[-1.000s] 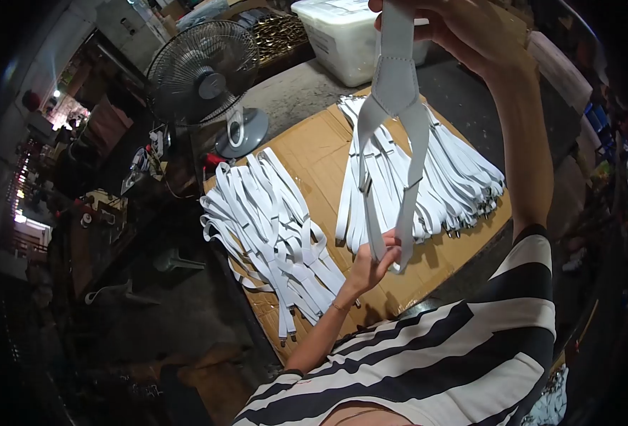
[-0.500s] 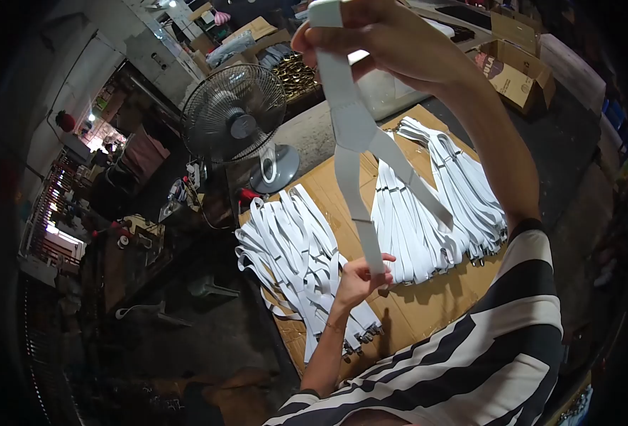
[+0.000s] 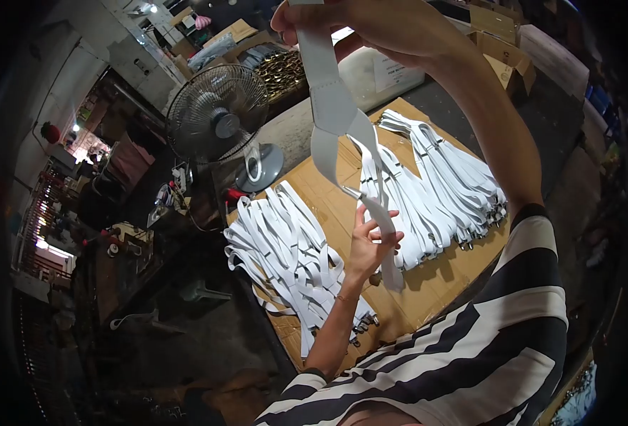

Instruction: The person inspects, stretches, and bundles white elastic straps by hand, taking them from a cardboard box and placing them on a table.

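White Y-shaped suspenders (image 3: 332, 106) hang in front of me, with a stitched joint where the wide strap splits into two narrower ones. High up, my right hand (image 3: 392, 30) is closed around the wide strap near the top edge of the view. Lower down, my left hand (image 3: 371, 247) grips one of the narrow straps, which bends over near a metal slider. Below lies a flat cardboard sheet (image 3: 417, 305). On it a pile of white suspenders (image 3: 285, 245) spreads to the left, and more bundled suspenders (image 3: 442, 163) with metal clips lie to the right.
A grey fan (image 3: 222, 124) stands beyond the left pile. Behind it is a box of brass-coloured metal parts (image 3: 280, 73). An open carton (image 3: 502, 60) sits at the far right. A sewing machine (image 3: 133, 241) is on a table at left.
My left hand has moved up along the narrow strap, which has gone from hanging straight to bent and twisted. My right hand still grips the top, slightly higher in view.
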The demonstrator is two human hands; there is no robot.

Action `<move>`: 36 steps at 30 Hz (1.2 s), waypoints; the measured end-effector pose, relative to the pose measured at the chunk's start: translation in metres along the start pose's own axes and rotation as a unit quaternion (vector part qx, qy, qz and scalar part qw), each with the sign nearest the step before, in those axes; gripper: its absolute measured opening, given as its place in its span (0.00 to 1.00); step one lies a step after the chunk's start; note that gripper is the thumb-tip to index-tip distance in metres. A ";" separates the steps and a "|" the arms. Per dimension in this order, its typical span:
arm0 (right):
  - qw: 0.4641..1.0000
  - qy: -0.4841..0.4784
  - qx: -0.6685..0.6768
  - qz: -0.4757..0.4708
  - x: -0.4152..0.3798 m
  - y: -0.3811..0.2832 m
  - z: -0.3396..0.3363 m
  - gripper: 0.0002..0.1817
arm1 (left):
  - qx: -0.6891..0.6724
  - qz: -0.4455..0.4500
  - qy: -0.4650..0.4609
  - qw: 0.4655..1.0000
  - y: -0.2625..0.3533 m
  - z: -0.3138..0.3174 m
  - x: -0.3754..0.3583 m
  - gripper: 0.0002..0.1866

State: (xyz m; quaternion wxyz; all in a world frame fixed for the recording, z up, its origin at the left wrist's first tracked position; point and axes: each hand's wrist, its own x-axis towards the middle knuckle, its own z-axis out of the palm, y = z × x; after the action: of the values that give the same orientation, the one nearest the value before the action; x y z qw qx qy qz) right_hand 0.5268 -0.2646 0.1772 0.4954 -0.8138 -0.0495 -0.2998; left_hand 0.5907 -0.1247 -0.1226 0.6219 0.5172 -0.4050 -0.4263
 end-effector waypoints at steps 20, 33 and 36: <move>0.990 0.115 0.065 0.047 0.020 0.048 -0.032 0.15 | -0.143 0.028 -0.188 0.971 -0.056 0.014 0.008 0.05; 0.970 0.057 0.150 0.181 0.066 0.371 -0.124 0.16 | -0.227 -0.125 -0.074 0.963 -0.083 0.041 -0.004 0.28; 0.940 0.111 0.148 0.288 0.056 0.441 -0.117 0.11 | -0.275 -0.162 -0.046 0.947 -0.096 0.039 0.008 0.25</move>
State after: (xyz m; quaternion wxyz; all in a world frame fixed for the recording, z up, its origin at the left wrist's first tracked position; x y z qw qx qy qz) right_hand 0.6876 -0.5969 -0.0961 0.6780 -0.6722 0.1980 -0.2219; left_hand 0.5459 -0.1531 -0.2116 0.6430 0.3646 -0.2114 -0.6395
